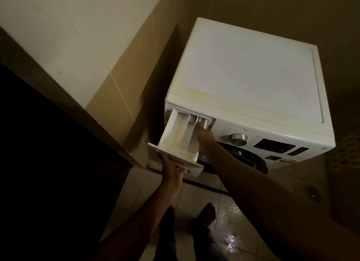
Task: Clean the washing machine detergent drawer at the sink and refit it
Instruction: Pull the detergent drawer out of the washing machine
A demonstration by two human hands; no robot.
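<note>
from the head view, the detergent drawer (178, 138) is seen pulled far out of its slot in the washing machine (251, 75), rear end inside. its front panel is gripped by the left hand (171, 168), fingers curled underneath. the right hand (204, 139) is reached into the far right compartment; whether it is open or closed cannot be told. a dial (239, 139) is seen just beside it.

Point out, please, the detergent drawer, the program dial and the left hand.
detergent drawer (175, 132): head view, its wide left compartment.
program dial (239, 139): head view, its metal face.
left hand (172, 167): head view, its back.
</note>
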